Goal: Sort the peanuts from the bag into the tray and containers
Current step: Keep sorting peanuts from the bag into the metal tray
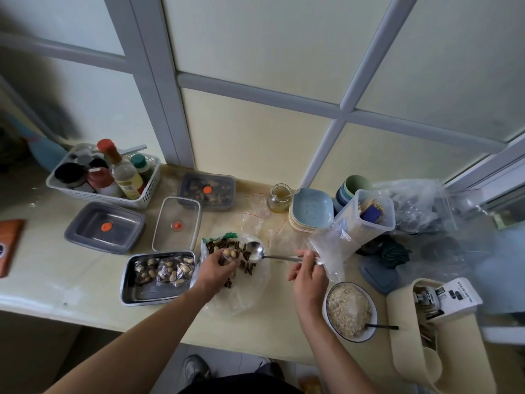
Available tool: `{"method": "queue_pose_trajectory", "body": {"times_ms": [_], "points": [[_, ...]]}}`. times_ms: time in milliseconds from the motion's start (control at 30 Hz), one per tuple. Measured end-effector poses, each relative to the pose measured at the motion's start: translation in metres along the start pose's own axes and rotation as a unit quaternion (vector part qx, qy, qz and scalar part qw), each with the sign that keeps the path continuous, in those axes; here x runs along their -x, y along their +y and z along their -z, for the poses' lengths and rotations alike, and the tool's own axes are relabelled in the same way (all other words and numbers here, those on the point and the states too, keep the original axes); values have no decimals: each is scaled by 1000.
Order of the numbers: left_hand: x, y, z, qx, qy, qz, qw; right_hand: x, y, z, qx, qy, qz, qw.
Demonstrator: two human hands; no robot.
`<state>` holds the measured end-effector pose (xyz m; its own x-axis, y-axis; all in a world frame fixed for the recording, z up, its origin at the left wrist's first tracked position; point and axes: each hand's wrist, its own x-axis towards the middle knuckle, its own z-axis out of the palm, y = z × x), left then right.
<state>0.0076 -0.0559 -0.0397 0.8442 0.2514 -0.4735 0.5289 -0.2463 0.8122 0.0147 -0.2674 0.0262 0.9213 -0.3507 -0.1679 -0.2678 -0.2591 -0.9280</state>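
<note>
Both hands work over the clear plastic bag [241, 294] of dark seeds and peanuts, which lies spread open on the counter for picking.
The left hand [217, 265] reaches in palm down, fingers curled round pale peanuts [230, 253], possibly in a small clear packet; blur hides which. The right hand [308, 273] pinches the handle of a long steel spoon [255, 249], bowl over the bag. The rectangular steel tray [147, 292] just left of the bag already holds peanut packets. Grey lidded containers [105, 227] wait beyond.
</note>
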Motion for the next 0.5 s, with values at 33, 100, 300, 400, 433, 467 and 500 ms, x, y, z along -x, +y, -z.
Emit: {"method": "queue_pose_trajectory", "body": {"times_ms": [33, 100, 300, 400, 433, 467, 500], "points": [[1, 0, 0, -11, -4, -5, 1000, 0, 8, 0, 3, -5, -23, 1000], [2, -3, 0, -36, -17, -11, 999, 0, 23, -2, -18, -21, -80, 996], [4, -9, 2, -91, -69, -16, 993, 8, 52, -19, -157, -125, -289, 936], [6, -9, 2, -113, -75, -10, 991, 13, 62, -28, -156, -182, -342, 908], [7, -9, 1, -112, -75, -5, 991, 13, 64, -29, -141, -199, -349, 905], [8, -10, 1, -106, -75, -3, 991, 13, 65, -31, -124, -212, -352, 903], [8, -10, 2, -100, -74, -2, 992, 13, 65, -32, -110, -222, -355, 901]]}}
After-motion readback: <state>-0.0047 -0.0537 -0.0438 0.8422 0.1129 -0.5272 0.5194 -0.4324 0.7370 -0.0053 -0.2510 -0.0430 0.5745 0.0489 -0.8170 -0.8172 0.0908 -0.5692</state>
